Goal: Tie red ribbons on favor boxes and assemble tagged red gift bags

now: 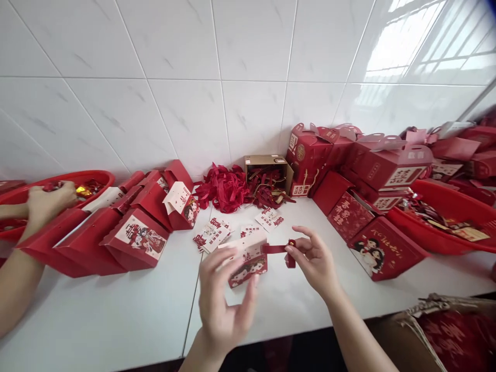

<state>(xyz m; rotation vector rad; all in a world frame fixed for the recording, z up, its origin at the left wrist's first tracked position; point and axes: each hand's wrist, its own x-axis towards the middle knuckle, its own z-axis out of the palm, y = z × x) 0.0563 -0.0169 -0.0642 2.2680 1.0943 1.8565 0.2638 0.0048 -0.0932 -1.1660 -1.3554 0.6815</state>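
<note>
The small box (251, 262) stands on the white table (287, 315), in the middle of the near part, and it has cartoon faces on its red front. The left hand (228, 302) is at the near left side of this box, with thumb and fingers spread wide; it cannot be told if a finger touches the box. The right hand (315, 263) is to the right of the box and pinches the dark red ribbon (276, 249) between thumb and finger. The ribbon goes from the upper part of the box to these fingertips, and one end hangs below them.

Just behind the box lie some printed cards (268, 219). Farther, near the tiled wall (256, 108), there is a pile of red ribbons (223, 188), and beside it an open carton (267, 161) with more ribbons. Red boxes (135, 237) stand in rows on the left, and gift boxes (391, 165) are stacked on the far right. At the far left, the hand of another person (52, 200) is over a red basin (104, 178).
</note>
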